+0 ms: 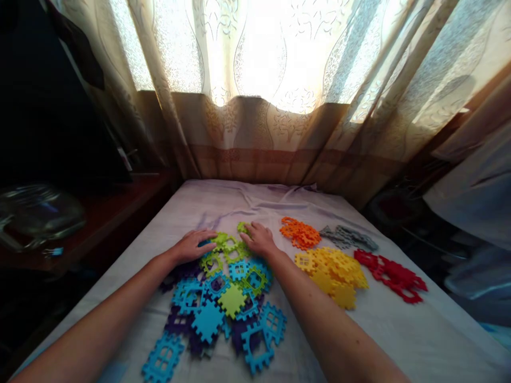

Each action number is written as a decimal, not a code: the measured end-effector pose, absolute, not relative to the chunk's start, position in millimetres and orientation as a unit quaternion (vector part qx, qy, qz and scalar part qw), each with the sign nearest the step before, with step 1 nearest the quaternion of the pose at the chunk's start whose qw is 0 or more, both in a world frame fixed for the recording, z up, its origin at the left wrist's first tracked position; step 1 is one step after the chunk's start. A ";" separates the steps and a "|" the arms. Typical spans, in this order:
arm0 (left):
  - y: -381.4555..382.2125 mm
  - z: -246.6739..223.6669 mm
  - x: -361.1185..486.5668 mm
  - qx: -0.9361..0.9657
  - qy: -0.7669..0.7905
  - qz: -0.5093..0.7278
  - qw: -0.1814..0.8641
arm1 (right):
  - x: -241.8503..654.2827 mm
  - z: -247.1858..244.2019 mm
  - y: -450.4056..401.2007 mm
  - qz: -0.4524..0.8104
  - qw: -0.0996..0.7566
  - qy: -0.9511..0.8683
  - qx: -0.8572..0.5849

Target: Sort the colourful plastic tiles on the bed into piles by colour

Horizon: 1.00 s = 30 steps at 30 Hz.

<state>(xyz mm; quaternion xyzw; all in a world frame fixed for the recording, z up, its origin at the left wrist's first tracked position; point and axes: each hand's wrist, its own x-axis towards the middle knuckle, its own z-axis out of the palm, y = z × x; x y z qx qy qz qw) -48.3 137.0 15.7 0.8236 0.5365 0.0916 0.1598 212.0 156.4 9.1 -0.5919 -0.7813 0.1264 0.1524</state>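
A mixed pile of plastic interlocking tiles with toothed edges lies in front of me, in blue, light green and dark purple. My left hand rests at the far left of the pile, fingers stretched out over a blue tile and beside green ones. At the pile's far end my right hand has its fingers on a light green interlocking tile; the grip is partly hidden. Between the hands are several green tiles. Nearer to me lie a solid green tile, a solid blue tile and a blue window tile.
Sorted heaps lie to the right: orange tiles, grey tiles, yellow tiles and red tiles. A pale sheet covers the surface. Curtains hang behind it. A dark wooden stand with a glass-like object is at left.
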 end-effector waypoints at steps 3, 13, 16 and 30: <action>112.7 24.9 -42.9 0.837 0.500 0.115 0.189 | 206.8 8.4 140.5 0.162 0.164 -0.833 -0.503; -24.5 49.2 -32.5 0.840 0.516 0.115 0.127 | 268.8 -2.1 29.2 0.137 0.330 -0.742 -0.567; -76.4 32.6 -5.8 0.880 0.452 0.129 0.069 | 270.1 -24.6 -13.8 0.105 0.359 -0.707 -0.600; -96.0 -9.6 45.5 0.804 0.529 0.247 -0.116 | 260.0 -27.9 -46.8 0.186 0.493 -0.650 -0.548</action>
